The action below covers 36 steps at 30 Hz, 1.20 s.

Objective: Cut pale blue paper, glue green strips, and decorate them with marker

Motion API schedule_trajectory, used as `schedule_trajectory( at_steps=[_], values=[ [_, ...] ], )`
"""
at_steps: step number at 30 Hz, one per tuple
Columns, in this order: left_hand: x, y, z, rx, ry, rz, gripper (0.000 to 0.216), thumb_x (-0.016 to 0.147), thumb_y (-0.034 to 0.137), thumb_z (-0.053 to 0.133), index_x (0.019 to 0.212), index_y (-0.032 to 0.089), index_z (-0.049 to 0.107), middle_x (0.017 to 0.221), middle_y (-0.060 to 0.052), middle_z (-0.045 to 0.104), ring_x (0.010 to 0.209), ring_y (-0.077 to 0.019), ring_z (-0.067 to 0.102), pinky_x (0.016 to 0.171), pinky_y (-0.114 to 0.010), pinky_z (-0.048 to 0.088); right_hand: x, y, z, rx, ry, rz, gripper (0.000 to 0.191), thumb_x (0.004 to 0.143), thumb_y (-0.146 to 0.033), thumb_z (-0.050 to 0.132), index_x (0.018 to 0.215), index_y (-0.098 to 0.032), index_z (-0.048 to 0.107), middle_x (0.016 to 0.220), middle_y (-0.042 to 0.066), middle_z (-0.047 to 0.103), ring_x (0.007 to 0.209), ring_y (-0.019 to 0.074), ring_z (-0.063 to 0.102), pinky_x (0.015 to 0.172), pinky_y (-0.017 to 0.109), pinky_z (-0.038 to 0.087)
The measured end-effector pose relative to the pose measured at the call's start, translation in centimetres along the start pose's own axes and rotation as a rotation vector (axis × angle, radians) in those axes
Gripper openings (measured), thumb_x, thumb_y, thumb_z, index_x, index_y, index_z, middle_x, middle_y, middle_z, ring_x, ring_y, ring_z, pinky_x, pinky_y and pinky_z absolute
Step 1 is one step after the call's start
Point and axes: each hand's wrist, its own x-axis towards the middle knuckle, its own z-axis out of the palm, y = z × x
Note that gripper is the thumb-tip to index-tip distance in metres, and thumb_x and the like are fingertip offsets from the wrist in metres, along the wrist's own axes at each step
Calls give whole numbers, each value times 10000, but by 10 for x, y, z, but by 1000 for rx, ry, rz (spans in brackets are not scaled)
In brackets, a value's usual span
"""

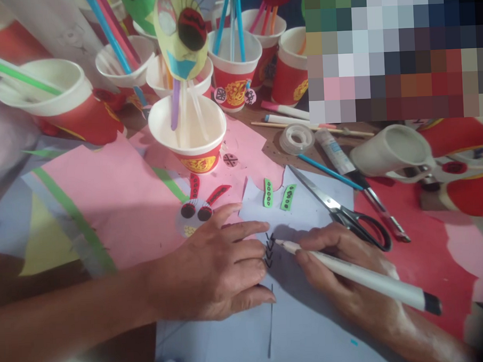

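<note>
My right hand (341,272) grips a white marker pen (361,274) with a black end, its tip at a column of black V-shaped marks on a blue paper sheet (232,341). Spread flat on that sheet, my left hand (221,267) has its fingertips just left of the marks. A thin dark line runs down the paper below my left thumb. Two green strips (268,193) with black loops lie above the marks. Beside my left index finger sits a round paper face (179,218) with red antennae, partly covered by my hand.
Black-handled scissors (339,209), a clear tape roll (297,139) and a glue stick (335,151) lie at upper right. A white mug (392,150) lies near them. Red paper cups (202,157) with straws stand behind. Pink paper (102,198) covers the left side.
</note>
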Motion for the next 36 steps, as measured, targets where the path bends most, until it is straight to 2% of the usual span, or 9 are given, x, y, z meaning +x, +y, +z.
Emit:
schedule_trajectory(
  at_steps=[12, 20, 30, 36],
  values=[
    [1, 0, -1, 11, -24, -7, 233, 920, 327, 529, 821, 147, 639, 931, -42, 709, 1189, -230, 531, 1115, -430, 179, -11, 9, 4, 29, 12, 50, 90, 801, -254, 604, 722, -245, 562, 561, -52, 625, 427, 95, 583, 395, 183, 464],
    [0, 0, 1, 24, -1, -6, 218, 918, 315, 535, 818, 147, 631, 915, -39, 709, 1178, -230, 542, 1108, -427, 192, -2, 1, 3, 1, 0, -5, 116, 785, -230, 572, 674, -229, 540, 533, -50, 615, 433, 96, 596, 414, 183, 480],
    [1, 0, 0, 18, -6, -5, 229, 922, 314, 527, 820, 143, 639, 902, -46, 706, 1177, -235, 541, 1105, -431, 199, -11, 7, 3, 42, 1, 15, 97, 797, -225, 587, 715, -245, 539, 556, -59, 604, 444, 94, 581, 422, 195, 463],
    [1, 0, 0, 12, -5, -1, 240, 925, 320, 522, 827, 138, 645, 906, -57, 708, 1171, -238, 547, 1100, -430, 210, -13, 4, 3, 18, 26, 102, 85, 811, -270, 582, 740, -260, 536, 524, -70, 605, 411, 99, 569, 404, 207, 449]
  ],
)
